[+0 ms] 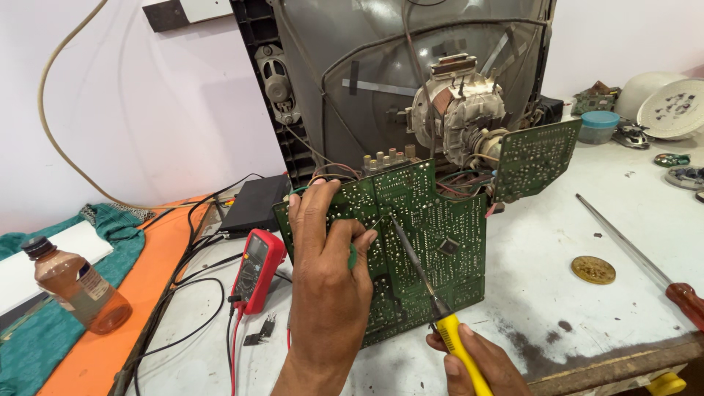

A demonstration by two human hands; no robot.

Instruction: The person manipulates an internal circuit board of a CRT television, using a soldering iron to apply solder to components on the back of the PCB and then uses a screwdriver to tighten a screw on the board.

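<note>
Left hand (pixel 330 271) pressed flat-ish against the green circuit board (pixel 418 242), fingers curled near its upper left, perhaps pinching solder wire (too thin to confirm). Right hand (pixel 480 363) closed round the yellow-handled soldering iron (pixel 433 293), tip on the board just right of the left fingers. Bare white worktop (pixel 535 264) farther right; red multimeter (pixel 257 270) crowding left. Right wrist cut off below.

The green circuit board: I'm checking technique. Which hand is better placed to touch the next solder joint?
Probably the right hand: it grips the yellow-handled soldering iron, tip on the green circuit board. The left hand steadies it.
</note>
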